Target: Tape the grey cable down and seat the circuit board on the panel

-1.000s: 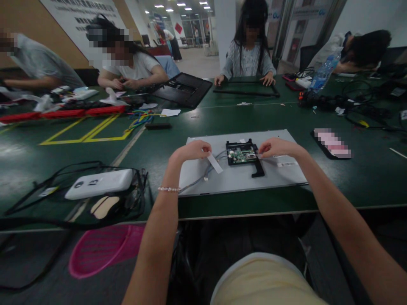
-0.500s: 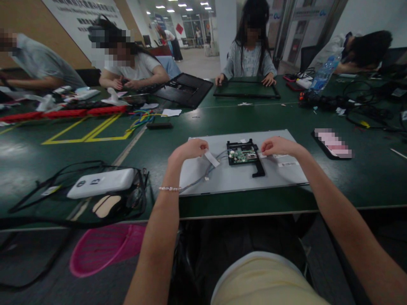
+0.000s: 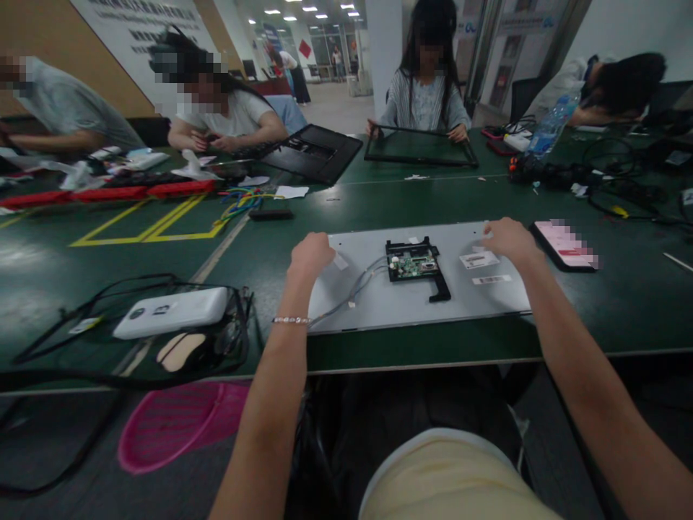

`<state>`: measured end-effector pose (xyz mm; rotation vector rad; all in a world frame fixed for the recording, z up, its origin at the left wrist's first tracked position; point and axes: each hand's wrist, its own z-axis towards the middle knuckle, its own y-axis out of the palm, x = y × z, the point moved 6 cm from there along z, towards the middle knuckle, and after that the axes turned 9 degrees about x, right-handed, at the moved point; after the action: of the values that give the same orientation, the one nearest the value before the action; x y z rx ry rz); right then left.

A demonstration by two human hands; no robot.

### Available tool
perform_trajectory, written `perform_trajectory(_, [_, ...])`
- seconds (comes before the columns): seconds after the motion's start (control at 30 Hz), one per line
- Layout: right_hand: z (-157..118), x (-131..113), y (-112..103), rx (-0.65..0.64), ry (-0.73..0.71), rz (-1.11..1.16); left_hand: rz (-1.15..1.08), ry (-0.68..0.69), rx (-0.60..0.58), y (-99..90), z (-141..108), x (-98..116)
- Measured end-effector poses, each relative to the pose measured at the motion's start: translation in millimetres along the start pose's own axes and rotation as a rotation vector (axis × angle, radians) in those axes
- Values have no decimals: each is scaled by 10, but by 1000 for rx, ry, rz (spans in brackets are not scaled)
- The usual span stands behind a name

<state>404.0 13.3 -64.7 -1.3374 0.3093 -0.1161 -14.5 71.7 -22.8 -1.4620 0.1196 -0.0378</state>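
Observation:
A flat grey panel [image 3: 373,310] lies on the green table near its front edge. On its middle rests a green circuit board [image 3: 414,266] in a black bracket [image 3: 441,289], with grey cables [image 3: 354,292] running off to the left. My left hand [image 3: 312,254] is over the panel's left side, fingers closed on a small white strip [image 3: 340,261]. Over the right side, above a white label [image 3: 478,260], is my right hand [image 3: 509,238]; its fingers are curled and what they hold, if anything, is too small to tell.
A pink-screened phone [image 3: 566,247] lies right of the panel. At left are a white power bank [image 3: 173,312], a beige mouse [image 3: 181,352] and black cables. Across the table a person holds a black frame [image 3: 422,162]; a laptop part [image 3: 319,155] and a bottle [image 3: 553,126] stand nearby.
My hands have moved apart, the left one leftward with the white strip, the right one away from the bracket to the right. The person opposite has lifted the black frame's far edge.

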Motion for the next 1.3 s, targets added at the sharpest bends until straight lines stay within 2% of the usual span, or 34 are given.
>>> perform_trajectory(0.17, [-8,-38,-60,92,-11,-24,8,-99,138,-110,-83,38])
perform_trajectory(0.47, [10,-84,-39,117,-64,49,-84,-105,173,-142,-100,61])
perform_trajectory(0.63, [52,-89,18,66,-93,87,-118,-97,127,-103,-81,59])
perform_trajectory(0.73, [33,-181,74,-4,-156,125,-143,-54,82,-18,-13,52])
perform_trajectory(0.9, [-151,-435,294,-246,-223,82,-176,46,-91,319,69,158])
perform_trajectory(0.97, [-214,-494,373,-297,-192,42,-137,62,-138,460,55,241])
perform_trajectory(1.07, [-253,-541,449,-327,-154,17,-76,17,-135,591,32,327])
perform_trajectory(1.17, [-223,-552,472,-334,-139,11,-67,5,-143,626,41,371])
perform_trajectory(1.3, [-23,-542,435,-386,-145,-16,-59,-1,-201,515,149,367])
